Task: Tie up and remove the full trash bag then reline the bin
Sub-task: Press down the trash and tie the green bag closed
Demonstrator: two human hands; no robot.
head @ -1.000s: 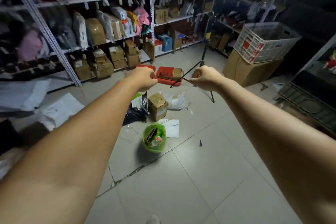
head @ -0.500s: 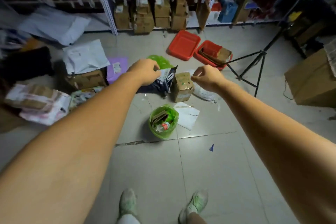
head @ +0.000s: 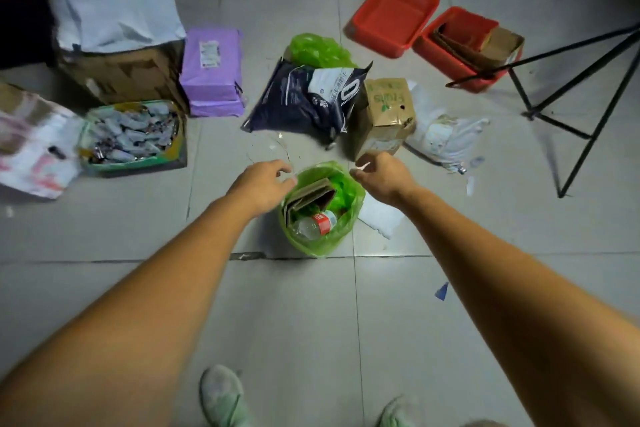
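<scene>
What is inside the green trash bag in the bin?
In the green trash bag: folded cardboard and a clear plastic bottle with a red label. Anything below them is covered.

Legible text: the word "Fruits", green, printed upside down on the small cardboard box [head: 387, 107]. A large "0" on the dark bag [head: 304, 97]; its smaller print is unreadable. Purple parcel [head: 212, 69] label illegible.

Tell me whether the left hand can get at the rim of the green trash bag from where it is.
Probably yes: the left hand hovers at the green trash bag rim, nothing between them.
</scene>
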